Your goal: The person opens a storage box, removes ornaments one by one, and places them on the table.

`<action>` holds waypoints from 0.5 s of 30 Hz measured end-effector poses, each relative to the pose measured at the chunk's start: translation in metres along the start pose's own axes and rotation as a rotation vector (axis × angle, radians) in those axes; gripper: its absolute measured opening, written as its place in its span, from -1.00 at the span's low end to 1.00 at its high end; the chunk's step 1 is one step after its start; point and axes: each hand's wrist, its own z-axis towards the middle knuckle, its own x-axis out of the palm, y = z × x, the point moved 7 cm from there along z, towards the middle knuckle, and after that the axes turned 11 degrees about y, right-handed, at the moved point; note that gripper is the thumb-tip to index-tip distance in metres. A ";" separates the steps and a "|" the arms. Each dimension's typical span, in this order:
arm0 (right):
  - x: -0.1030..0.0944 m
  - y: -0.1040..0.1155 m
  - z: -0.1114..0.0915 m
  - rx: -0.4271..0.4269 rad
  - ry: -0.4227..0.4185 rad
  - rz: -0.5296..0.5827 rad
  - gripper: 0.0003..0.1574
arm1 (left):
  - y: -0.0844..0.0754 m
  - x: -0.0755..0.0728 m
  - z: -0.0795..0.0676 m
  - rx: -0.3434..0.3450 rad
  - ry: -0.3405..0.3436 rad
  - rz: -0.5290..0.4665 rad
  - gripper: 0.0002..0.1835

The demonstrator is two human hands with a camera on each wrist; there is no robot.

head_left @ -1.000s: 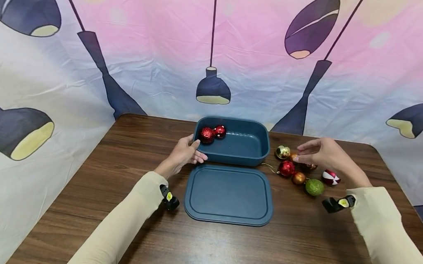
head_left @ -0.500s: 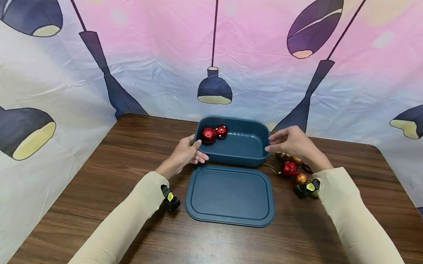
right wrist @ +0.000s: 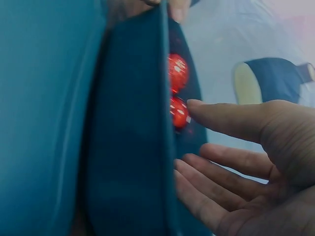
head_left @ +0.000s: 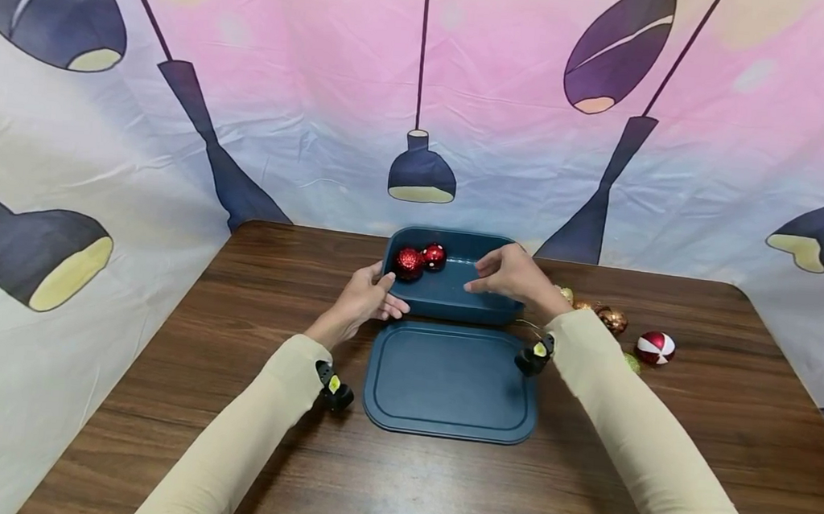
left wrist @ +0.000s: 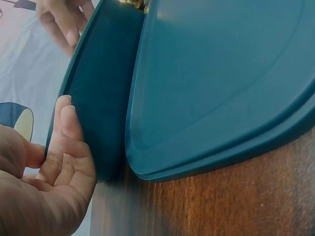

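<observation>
Two shiny red baubles lie at the left end of a dark teal rectangular box [head_left: 444,309]: a larger one [head_left: 409,264] and a smaller one [head_left: 435,256]. My left hand [head_left: 363,298] holds the box's front left corner, thumb at the rim [left wrist: 55,129] and fingers against the outer wall. Over the right part of the box hovers my right hand [head_left: 517,280], fingers spread and loosely bent. In the right wrist view nothing shows between its thumb and fingers [right wrist: 216,184]; the red baubles appear just beyond the thumb.
A matching flat lid [head_left: 451,383] lies in front of the box. Right of the box, partly behind my right forearm, are several baubles, among them a copper one [head_left: 612,320], a green one [head_left: 632,363] and a red-and-white one [head_left: 656,348]. A printed cloth hangs behind the table.
My right hand has moved left from above the loose baubles, past the box's right end, to over its inside. The left hand keeps its hold on the box.
</observation>
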 end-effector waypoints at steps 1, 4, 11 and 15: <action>0.003 0.000 0.003 0.013 -0.004 0.005 -0.36 | 0.000 0.000 0.000 -0.001 0.001 0.001 -0.35; 0.012 0.000 0.012 0.044 -0.025 0.020 -0.35 | 0.000 0.001 0.002 0.002 0.003 0.000 -0.35; 0.026 -0.003 0.032 0.080 -0.050 0.002 -0.35 | 0.000 0.000 0.002 0.003 0.004 0.005 -0.35; 0.030 -0.004 0.041 0.086 -0.061 0.007 -0.36 | 0.000 0.000 0.001 -0.001 0.003 0.004 -0.36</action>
